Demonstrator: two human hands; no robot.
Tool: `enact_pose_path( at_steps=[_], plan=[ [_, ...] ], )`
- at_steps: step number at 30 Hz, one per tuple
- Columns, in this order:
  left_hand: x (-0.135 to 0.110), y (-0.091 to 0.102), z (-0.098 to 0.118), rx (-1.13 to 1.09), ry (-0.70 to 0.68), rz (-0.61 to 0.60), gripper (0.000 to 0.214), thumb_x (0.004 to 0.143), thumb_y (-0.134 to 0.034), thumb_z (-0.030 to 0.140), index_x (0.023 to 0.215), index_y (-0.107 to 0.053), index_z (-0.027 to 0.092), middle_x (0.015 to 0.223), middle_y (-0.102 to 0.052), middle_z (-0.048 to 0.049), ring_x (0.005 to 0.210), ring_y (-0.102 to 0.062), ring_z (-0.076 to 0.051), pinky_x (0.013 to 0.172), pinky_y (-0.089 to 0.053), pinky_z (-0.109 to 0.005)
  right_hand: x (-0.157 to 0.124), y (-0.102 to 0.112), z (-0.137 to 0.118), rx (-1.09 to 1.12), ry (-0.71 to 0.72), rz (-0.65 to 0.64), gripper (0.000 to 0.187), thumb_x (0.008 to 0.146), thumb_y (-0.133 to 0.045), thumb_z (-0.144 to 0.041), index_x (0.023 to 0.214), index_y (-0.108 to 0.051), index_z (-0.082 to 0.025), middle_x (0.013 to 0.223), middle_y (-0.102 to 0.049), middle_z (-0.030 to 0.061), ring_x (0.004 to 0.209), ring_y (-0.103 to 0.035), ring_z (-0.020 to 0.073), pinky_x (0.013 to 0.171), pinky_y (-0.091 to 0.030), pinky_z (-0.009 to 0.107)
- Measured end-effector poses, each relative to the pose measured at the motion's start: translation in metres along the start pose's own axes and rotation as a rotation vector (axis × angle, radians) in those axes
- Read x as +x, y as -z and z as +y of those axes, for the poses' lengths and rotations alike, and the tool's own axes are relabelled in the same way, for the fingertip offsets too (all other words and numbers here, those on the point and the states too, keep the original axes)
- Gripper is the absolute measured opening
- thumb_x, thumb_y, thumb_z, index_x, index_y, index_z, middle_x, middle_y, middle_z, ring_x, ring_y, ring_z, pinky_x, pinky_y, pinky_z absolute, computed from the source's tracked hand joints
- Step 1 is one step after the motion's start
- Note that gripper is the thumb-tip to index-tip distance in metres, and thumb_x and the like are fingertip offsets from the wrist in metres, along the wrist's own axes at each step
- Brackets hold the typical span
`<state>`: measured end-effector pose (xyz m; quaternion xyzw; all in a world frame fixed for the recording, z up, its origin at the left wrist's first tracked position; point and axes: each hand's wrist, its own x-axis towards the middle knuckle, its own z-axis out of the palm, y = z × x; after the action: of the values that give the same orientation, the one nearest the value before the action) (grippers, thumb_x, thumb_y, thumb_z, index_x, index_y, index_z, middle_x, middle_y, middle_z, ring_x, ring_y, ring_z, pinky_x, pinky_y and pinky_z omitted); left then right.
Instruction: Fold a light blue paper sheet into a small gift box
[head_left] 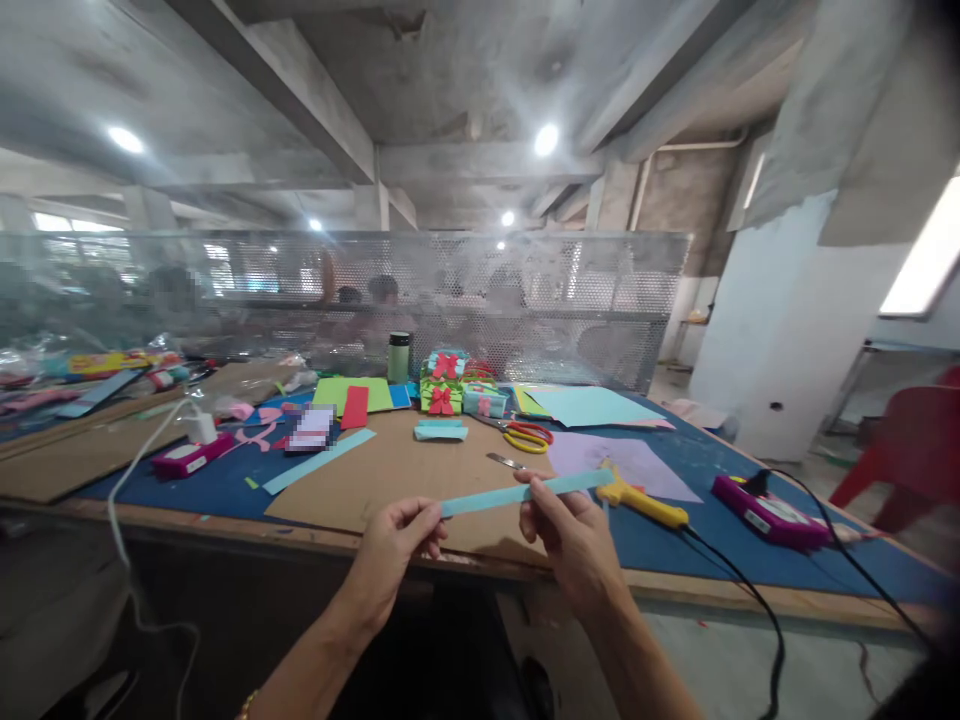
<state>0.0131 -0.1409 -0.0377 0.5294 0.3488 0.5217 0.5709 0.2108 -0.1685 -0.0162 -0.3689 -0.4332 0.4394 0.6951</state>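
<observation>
A long light blue paper strip (525, 493) is stretched level between both hands, above the table's near edge. My left hand (397, 550) pinches its left end between thumb and fingers. My right hand (570, 535) pinches the strip nearer its middle, and the right end juts out past it over the yellow glue gun (645, 500). The brown cardboard sheet (390, 470) lies on the table just beyond my hands.
Scissors (525, 435) with red and yellow handles, a small blade (504, 461), coloured paper sheets (592, 405) and small gift boxes (442, 385) lie further back. Magenta power strips (765, 510) sit right and left. A mesh screen (525, 300) backs the table; people sit behind it. A red chair (915, 450) stands right.
</observation>
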Motion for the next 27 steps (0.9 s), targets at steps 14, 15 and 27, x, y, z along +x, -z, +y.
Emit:
enact_pose_path(
  at_steps=[14, 15, 27],
  plan=[
    [0.028, -0.006, 0.005, 0.117, -0.066, -0.037, 0.033, 0.077, -0.068, 0.046, 0.071, -0.064, 0.014, 0.065, -0.06, -0.0006, 0.054, -0.051, -0.009, 0.055, -0.04, -0.021, 0.027, -0.036, 0.026, -0.422, -0.037, -0.022, 0.042, 0.067, -0.071, -0.054, 0.046, -0.06, -0.02, 0.04, -0.054, 0.0003, 0.039, -0.046, 0.0133, 0.044, -0.035, 0.026],
    [0.03, -0.004, 0.003, 0.134, -0.046, -0.039, 0.033, 0.077, -0.068, 0.046, 0.07, -0.063, 0.014, 0.063, -0.059, 0.0, 0.052, -0.05, -0.009, 0.053, -0.038, -0.02, 0.028, -0.036, 0.03, -0.419, -0.036, -0.022, 0.041, 0.07, -0.07, -0.053, 0.046, -0.06, -0.02, 0.041, -0.054, 0.0002, 0.039, -0.046, 0.0132, 0.044, -0.035, 0.026],
    [0.039, 0.016, -0.022, 0.096, -0.021, -0.062, 0.037, 0.076, -0.069, 0.05, 0.074, -0.063, 0.014, 0.059, -0.053, 0.0024, 0.053, -0.045, -0.009, 0.051, -0.034, -0.019, 0.023, -0.034, 0.041, -0.353, -0.067, -0.074, 0.044, 0.078, -0.062, -0.048, 0.049, -0.059, -0.015, 0.04, -0.05, -0.0013, 0.04, -0.042, 0.0079, 0.044, -0.03, 0.021]
  ],
)
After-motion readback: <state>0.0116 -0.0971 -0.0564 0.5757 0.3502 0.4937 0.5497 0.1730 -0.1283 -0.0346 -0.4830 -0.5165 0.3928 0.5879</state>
